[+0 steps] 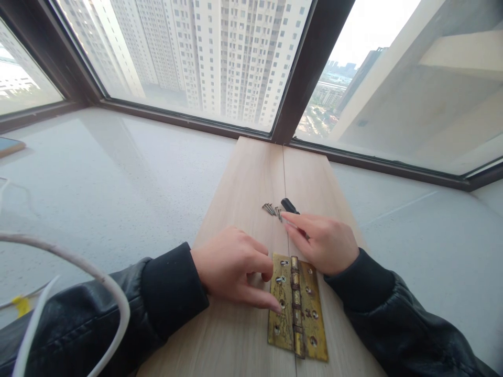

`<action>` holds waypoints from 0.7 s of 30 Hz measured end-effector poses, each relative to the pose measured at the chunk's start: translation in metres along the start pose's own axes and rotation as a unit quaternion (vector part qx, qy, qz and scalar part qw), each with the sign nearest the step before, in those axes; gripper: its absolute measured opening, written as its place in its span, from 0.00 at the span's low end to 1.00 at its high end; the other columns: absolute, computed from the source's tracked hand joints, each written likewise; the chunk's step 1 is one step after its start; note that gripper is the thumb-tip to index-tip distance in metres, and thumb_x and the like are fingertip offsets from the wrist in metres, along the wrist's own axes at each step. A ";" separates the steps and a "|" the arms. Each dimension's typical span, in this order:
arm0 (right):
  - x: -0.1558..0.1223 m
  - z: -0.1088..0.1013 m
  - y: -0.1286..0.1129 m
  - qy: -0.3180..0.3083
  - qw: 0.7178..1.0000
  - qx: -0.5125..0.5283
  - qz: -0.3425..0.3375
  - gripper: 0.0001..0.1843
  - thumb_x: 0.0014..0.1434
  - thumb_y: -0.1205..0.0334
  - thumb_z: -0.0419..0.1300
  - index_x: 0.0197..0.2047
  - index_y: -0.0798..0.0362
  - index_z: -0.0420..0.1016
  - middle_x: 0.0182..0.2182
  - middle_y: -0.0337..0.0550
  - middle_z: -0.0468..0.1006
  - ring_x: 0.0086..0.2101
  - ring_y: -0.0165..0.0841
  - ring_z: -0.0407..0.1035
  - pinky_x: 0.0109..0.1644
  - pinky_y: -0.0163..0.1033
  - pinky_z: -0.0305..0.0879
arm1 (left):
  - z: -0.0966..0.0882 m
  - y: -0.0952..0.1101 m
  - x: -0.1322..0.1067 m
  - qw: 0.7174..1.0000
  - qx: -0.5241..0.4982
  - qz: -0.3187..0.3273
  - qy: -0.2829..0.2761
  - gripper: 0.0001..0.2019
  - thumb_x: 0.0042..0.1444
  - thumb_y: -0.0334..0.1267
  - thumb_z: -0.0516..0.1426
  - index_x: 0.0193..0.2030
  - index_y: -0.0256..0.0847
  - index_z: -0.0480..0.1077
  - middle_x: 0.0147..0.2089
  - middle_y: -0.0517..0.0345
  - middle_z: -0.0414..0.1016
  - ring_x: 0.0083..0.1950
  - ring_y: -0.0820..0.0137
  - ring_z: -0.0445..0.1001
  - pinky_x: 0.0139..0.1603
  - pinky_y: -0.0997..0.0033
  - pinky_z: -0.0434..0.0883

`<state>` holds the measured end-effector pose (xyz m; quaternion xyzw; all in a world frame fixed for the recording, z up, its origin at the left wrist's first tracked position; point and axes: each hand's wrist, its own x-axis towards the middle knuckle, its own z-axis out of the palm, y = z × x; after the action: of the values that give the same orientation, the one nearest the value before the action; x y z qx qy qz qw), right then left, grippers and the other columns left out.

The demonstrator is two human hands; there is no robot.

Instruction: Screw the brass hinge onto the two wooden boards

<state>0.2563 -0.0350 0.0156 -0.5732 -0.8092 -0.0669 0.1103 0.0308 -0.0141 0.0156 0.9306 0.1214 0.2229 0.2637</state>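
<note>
A worn brass hinge [296,309] lies spread flat across the seam between two pale wooden boards [251,178]. Two screws [280,279] sit in the upper holes of its left leaf. My left hand [239,267] is at that leaf, thumb stretched over a lower hole, other fingers curled and apart from the thumb. Beyond the hinge, my right hand [324,238] reaches toward several loose screws [269,209], index finger and thumb extended with a gap between them. Its fingertips are close to the nearest screws. A black-handled tool [290,205] lies partly hidden behind this hand.
The boards run to the dark window frame [196,123], over a white speckled sill [157,173]. A white cable [113,288] loops above my left sleeve. At the far left edge lies a flat, brown-edged object [11,147]. Tall buildings stand outside.
</note>
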 end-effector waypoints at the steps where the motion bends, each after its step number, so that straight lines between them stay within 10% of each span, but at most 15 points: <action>1: 0.000 -0.001 -0.003 -0.005 1.000 -0.010 -0.005 0.12 0.68 0.58 0.57 0.50 0.55 0.69 0.40 0.43 0.73 0.35 0.32 0.71 0.38 0.40 0.72 | 0.000 0.000 0.000 1.000 0.000 -0.001 -0.001 0.19 0.51 0.54 0.61 0.25 0.38 0.72 0.20 0.64 0.67 0.21 0.78 0.62 0.22 0.73 0.55; 21: 0.007 -0.001 -0.001 0.021 0.997 0.037 -0.067 0.09 0.67 0.59 0.58 0.44 0.57 0.71 0.41 0.44 0.73 0.41 0.35 0.70 0.45 0.44 0.71 | -0.002 0.002 0.000 1.000 0.004 -0.009 -0.011 0.17 0.51 0.50 0.62 0.25 0.37 0.72 0.21 0.64 0.67 0.21 0.78 0.62 0.22 0.73 0.56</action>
<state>0.2528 -0.0291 0.0184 -0.5113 -0.8455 -0.0560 0.1433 0.0306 -0.0148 0.0181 0.9331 0.1278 0.2093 0.2631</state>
